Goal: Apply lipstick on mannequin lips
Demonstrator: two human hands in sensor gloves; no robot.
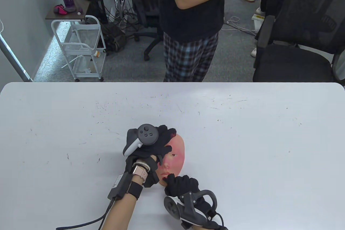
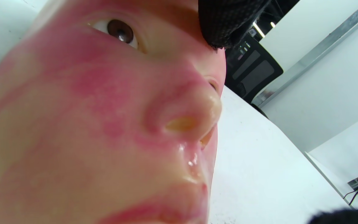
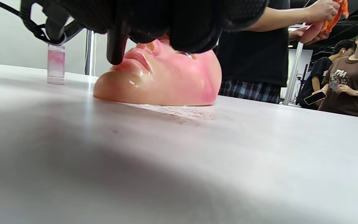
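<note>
A pink-stained mannequin face [image 1: 176, 154] lies face up on the white table [image 1: 242, 146]. My left hand [image 1: 163, 143] grips its forehead and left side; a gloved fingertip [image 2: 225, 21] shows above the eye in the left wrist view. My right hand [image 1: 172, 180] is at the chin and holds a thin dark lipstick applicator [image 3: 116, 46], its tip at the lips [image 3: 138, 57]. The lips [image 2: 166, 208] look pink and glossy. A clear lipstick tube [image 3: 56, 63] with pink content stands upright on the table behind the face; it is hidden in the table view.
A person in a black shirt and plaid trousers [image 1: 191, 25] stands at the table's far edge. A black office chair [image 1: 296, 52] is at the back right, a white wire cart [image 1: 80, 49] at the back left. Cables trail from both wrists.
</note>
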